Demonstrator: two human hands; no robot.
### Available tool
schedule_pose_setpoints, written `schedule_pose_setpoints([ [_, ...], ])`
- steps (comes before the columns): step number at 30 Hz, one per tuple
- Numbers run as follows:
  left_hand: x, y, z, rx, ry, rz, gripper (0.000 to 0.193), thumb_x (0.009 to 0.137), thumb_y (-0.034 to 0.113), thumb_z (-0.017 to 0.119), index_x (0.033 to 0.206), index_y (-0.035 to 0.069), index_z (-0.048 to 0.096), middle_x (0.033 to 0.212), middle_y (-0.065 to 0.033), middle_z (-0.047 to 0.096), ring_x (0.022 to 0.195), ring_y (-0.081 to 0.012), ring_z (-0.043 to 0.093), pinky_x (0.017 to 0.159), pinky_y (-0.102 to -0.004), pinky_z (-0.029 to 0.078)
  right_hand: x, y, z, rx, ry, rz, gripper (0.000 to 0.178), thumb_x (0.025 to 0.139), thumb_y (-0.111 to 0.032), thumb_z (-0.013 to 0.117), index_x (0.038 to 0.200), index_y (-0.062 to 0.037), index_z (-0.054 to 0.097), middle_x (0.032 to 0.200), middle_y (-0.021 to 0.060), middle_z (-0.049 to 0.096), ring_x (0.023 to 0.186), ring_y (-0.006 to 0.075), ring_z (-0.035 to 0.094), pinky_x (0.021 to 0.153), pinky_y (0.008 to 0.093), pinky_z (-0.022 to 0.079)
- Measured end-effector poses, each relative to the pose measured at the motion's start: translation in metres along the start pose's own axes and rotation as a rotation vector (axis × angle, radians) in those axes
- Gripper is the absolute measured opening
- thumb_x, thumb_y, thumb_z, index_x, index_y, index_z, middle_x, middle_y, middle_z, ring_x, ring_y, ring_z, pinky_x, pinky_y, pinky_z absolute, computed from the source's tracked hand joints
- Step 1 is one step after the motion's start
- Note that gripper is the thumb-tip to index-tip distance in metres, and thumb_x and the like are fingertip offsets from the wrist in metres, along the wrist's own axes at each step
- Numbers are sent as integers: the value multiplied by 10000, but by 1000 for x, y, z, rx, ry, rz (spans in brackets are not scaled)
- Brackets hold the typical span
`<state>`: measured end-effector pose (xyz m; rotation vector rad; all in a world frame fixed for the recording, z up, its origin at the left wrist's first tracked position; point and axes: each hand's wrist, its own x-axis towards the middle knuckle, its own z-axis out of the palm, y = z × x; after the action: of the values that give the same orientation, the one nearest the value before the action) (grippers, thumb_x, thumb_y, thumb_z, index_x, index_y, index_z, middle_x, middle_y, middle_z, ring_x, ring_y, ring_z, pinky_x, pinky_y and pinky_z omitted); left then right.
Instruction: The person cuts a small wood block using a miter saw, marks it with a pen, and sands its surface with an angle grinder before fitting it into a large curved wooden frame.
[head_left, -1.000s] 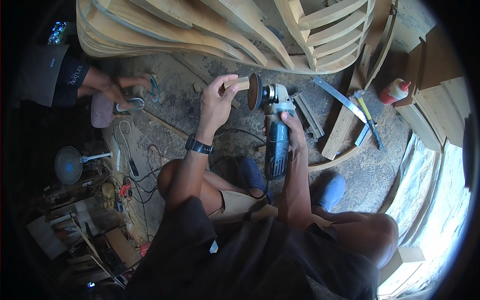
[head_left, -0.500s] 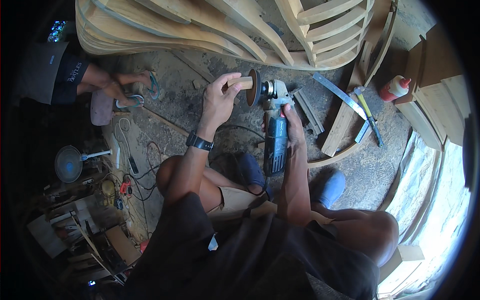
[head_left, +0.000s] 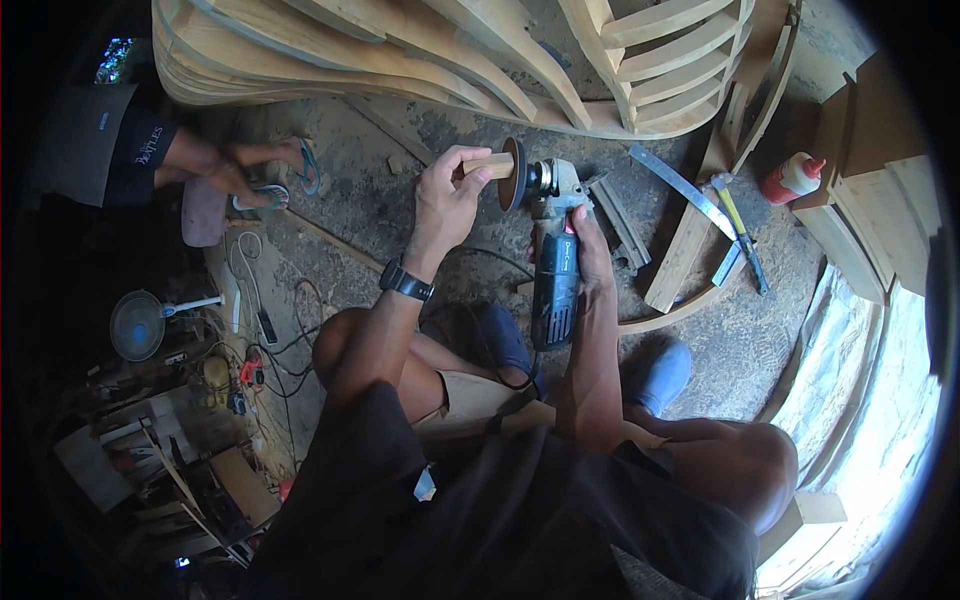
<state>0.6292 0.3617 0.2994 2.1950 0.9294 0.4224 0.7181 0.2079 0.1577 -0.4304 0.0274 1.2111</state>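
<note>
My right hand (head_left: 590, 248) is wrapped round the dark blue body of an angle grinder (head_left: 556, 285), thumb up near its metal head. A brown sanding disc (head_left: 513, 175) is fitted to the grinder and stands edge-on, facing left. Between the thumb and fingers of my left hand (head_left: 446, 205) is a small wooden block (head_left: 488, 166). The block's right end meets the disc's face, or sits right at it; contact cannot be made out for certain. A black watch (head_left: 405, 281) is on my left wrist.
A curved, ribbed wooden frame (head_left: 640, 120) spans the far side. To the right lie a metal square (head_left: 680, 188), a hammer (head_left: 740, 232), planks (head_left: 685, 255) and a red-and-white bottle (head_left: 794, 179). A seated person's legs (head_left: 220, 165), a fan (head_left: 138, 326) and tangled cords (head_left: 290, 350) are at left.
Both hands, with the block and the grinder, have shifted very slightly to the right in the picture. The grips are the same.
</note>
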Motion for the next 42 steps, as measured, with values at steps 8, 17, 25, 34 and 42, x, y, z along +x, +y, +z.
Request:
schedule_pose_setpoints([
  [8, -1, 2, -2, -6, -15, 2, 224, 947, 135, 661, 1139, 23, 688, 999, -45, 708, 811, -107, 600, 773, -265, 485, 0, -1, 1, -51, -13, -7, 545, 961, -494, 617, 1226, -48, 451, 846, 151, 661, 646, 258, 696, 584, 372, 609],
  [17, -3, -3, 1, 32, 11, 31, 226, 944, 126, 654, 1141, 27, 704, 961, -50, 717, 785, -105, 601, 756, -263, 484, -1, 0, -2, -27, 16, 20, 555, 951, -503, 628, 1225, -48, 465, 846, 154, 664, 649, 265, 696, 599, 380, 611],
  [25, -5, -2, 1, 14, -23, -30, 187, 914, 94, 669, 1084, 39, 728, 973, -122, 748, 851, -190, 704, 794, -315, 536, -4, 0, -5, -62, 13, 3, 534, 971, -493, 602, 1221, -42, 464, 838, 154, 664, 651, 263, 696, 595, 372, 606],
  [34, -9, -1, 1, 37, -42, -34, 227, 933, 119, 660, 1133, 34, 726, 846, -43, 717, 713, -90, 591, 684, -264, 477, -5, 1, -6, -179, 50, -15, 637, 974, -586, 521, 1151, 24, 574, 828, 169, 676, 660, 255, 698, 601, 339, 584],
  [42, -8, -8, 3, 22, -46, -3, 235, 930, 137, 668, 1137, 45, 730, 863, -52, 730, 721, -90, 607, 685, -264, 483, -4, 1, -9, -75, 20, 21, 568, 960, -530, 589, 1194, -18, 511, 841, 157, 673, 665, 261, 705, 606, 371, 610],
])
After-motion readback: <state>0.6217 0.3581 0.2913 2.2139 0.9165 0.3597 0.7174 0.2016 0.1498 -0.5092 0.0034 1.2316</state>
